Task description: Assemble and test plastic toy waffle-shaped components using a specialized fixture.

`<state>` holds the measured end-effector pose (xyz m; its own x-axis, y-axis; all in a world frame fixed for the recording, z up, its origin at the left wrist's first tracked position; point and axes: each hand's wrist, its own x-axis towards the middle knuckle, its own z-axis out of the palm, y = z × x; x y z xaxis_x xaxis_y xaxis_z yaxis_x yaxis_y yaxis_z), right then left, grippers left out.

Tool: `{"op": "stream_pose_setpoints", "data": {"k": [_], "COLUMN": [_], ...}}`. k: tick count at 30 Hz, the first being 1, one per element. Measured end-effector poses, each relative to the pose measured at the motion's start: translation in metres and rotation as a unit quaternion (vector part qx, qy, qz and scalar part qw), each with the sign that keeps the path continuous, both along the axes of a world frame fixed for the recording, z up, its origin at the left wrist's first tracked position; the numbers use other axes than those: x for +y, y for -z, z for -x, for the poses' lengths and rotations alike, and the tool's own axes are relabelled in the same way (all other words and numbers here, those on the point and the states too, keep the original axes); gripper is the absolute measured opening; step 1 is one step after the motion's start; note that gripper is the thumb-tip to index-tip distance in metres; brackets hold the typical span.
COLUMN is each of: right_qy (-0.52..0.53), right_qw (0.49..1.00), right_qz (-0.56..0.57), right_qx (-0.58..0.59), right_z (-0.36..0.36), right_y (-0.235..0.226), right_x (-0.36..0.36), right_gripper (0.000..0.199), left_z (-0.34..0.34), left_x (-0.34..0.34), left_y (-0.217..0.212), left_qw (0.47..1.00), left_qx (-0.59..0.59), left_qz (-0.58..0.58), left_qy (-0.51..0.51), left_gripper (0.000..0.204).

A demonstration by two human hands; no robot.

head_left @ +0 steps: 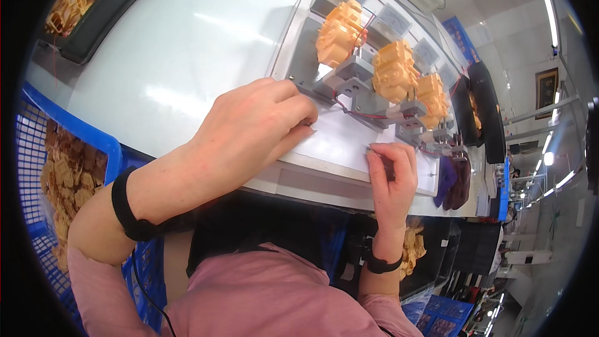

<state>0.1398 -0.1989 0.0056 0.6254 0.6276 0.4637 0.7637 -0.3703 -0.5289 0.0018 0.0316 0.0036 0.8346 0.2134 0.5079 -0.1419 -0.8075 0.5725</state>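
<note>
Three orange parts (394, 72) sat mounted; paler pieces (72, 181) lay loose in a basket (93, 131); left fingers (298, 111) and right fingers (377, 171) were narrow, contents unclear.

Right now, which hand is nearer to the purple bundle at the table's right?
Right. The right hand is left of the purple bundle, apart from it; the left hand is much farther left.
</note>
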Motion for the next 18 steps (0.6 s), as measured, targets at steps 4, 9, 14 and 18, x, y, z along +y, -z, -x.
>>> {"op": "stream_pose_setpoints", "data": {"k": [4, 9, 14, 18], "right_qy": [0.011, 0.012, 0.016, 0.016], "right_qw": [1.0, 1.0, 1.0, 1.0], "right_qz": [-0.005, -0.003, -0.005, -0.009], "right_qx": [0.007, 0.007, 0.009, 0.01], "right_z": [0.0015, 0.0019, 0.0036, 0.0022], "right_y": [-0.0004, 0.0008, 0.001, 0.0004], "right_x": [0.0005, -0.0001, -0.0001, 0.0], "right_gripper": [0.016, 0.015, 0.015, 0.014], "left_z": [-0.0013, 0.0004, 0.0003, -0.0023], "left_x": [-0.0006, -0.0001, 0.0002, -0.0011], "left_y": [0.0012, 0.0016, 0.0036, 0.0041], "left_qw": [1.0, 1.0, 1.0, 1.0], "left_qx": [-0.008, -0.001, -0.011, -0.017], "left_qz": [0.007, 0.008, 0.007, -0.001], "left_qy": [0.001, 0.001, 0.003, -0.002], "left_gripper": [0.012, 0.012, 0.012, 0.012]}}
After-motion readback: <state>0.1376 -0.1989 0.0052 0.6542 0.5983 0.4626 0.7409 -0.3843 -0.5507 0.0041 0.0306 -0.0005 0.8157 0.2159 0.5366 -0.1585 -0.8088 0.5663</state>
